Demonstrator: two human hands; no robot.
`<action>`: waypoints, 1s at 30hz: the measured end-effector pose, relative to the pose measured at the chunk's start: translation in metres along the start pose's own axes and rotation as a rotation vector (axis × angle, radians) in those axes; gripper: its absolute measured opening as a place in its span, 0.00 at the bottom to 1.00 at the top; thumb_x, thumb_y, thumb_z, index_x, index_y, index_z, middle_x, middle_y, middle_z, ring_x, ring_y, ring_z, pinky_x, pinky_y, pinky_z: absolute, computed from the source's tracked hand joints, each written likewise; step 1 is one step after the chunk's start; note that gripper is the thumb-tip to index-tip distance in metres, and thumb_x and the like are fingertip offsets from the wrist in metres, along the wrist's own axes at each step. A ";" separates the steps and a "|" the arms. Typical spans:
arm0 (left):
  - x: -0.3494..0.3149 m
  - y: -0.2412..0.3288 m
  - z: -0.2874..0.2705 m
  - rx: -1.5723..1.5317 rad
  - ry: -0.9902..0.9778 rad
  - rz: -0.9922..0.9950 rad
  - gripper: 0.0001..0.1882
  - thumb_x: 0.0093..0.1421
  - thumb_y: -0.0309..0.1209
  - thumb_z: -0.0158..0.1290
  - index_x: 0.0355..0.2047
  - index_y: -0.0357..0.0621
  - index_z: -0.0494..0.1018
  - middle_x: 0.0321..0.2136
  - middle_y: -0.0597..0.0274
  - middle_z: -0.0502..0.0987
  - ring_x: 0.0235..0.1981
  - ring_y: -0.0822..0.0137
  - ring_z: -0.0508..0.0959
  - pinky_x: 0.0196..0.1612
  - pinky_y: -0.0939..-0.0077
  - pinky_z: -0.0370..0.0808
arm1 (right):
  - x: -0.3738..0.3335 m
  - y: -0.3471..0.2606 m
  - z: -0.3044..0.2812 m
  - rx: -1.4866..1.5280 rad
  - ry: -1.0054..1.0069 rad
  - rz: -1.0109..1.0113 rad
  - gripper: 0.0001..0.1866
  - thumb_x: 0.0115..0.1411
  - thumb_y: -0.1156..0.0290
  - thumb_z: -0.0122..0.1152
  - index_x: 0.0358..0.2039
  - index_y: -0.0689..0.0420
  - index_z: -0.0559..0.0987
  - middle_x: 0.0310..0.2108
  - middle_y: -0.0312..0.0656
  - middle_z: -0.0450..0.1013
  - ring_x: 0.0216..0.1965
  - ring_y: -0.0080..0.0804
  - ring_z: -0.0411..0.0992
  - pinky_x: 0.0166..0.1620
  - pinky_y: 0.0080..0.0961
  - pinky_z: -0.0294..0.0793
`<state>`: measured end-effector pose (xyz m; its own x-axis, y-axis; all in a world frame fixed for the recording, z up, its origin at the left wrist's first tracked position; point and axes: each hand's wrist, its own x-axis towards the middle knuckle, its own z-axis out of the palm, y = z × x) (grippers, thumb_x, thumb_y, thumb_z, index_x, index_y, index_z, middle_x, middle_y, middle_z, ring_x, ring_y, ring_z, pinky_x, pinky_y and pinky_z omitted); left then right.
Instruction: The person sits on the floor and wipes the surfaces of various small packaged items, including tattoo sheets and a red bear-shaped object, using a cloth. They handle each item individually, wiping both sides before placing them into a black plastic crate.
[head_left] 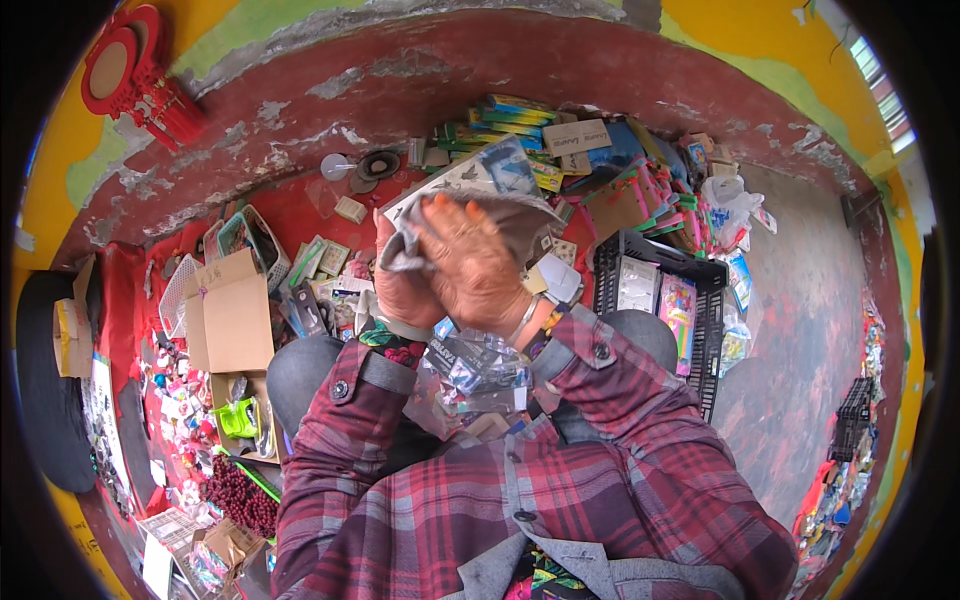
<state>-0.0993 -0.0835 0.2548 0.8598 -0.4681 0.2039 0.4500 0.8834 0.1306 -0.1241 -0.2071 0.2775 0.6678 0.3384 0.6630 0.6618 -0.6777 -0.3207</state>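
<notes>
Hands raised at centre: my right hand [478, 262] and left hand [402, 280] have fingers clamped together on a clear plastic packet [490, 190]. More packets [475, 370] sit on my lap at 6 o'clock; black crate [650, 290] at 3 o'clock.

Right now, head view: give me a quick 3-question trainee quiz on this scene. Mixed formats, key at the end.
1. True or false: both hands grip the same clear plastic packet.
2. Which hand lies on top, nearer the camera? A) left hand B) right hand
3. Fill in: the black crate sits on the person's ____ side, the open cardboard box on the other.

Key: 1 true; 2 B; 3 right.
</notes>
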 end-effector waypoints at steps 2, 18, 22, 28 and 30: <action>0.001 -0.009 0.023 -0.018 0.067 0.003 0.30 0.63 0.51 0.41 0.56 0.42 0.62 0.54 0.53 0.67 0.54 0.56 0.68 0.59 0.58 0.61 | 0.007 0.022 -0.006 -0.053 0.064 0.028 0.26 0.54 0.66 0.53 0.56 0.55 0.68 0.58 0.48 0.61 0.63 0.43 0.55 0.63 0.45 0.48; -0.009 0.050 0.013 0.174 0.173 0.017 0.24 0.65 0.41 0.40 0.54 0.35 0.63 0.50 0.46 0.71 0.48 0.50 0.74 0.53 0.52 0.69 | 0.005 0.098 -0.088 1.496 0.550 1.015 0.18 0.63 0.61 0.48 0.42 0.63 0.76 0.37 0.41 0.76 0.36 0.29 0.75 0.40 0.24 0.74; -0.011 0.055 0.014 0.229 0.198 -0.016 0.24 0.64 0.41 0.41 0.53 0.34 0.63 0.48 0.45 0.72 0.46 0.50 0.75 0.51 0.54 0.70 | 0.009 0.079 -0.089 1.558 0.393 0.987 0.17 0.64 0.62 0.48 0.43 0.62 0.76 0.38 0.41 0.76 0.38 0.29 0.75 0.42 0.23 0.74; -0.011 0.050 0.007 0.375 0.330 -0.165 0.22 0.64 0.39 0.41 0.51 0.34 0.65 0.45 0.48 0.74 0.43 0.54 0.76 0.49 0.61 0.72 | 0.010 0.070 -0.073 1.643 -0.069 1.062 0.17 0.61 0.66 0.56 0.48 0.59 0.71 0.34 0.33 0.74 0.30 0.18 0.72 0.34 0.16 0.73; -0.009 0.045 0.008 0.515 0.434 -0.189 0.21 0.64 0.39 0.42 0.50 0.35 0.66 0.42 0.51 0.76 0.40 0.60 0.78 0.46 0.67 0.74 | 0.003 0.074 -0.058 1.617 -0.024 1.123 0.13 0.58 0.72 0.59 0.43 0.59 0.73 0.32 0.32 0.74 0.28 0.17 0.72 0.31 0.16 0.73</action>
<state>-0.0889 -0.0402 0.2670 0.8449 -0.4676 -0.2597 0.5220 0.6151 0.5909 -0.0928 -0.2944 0.2954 0.9303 0.2701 -0.2481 -0.3620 0.5681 -0.7391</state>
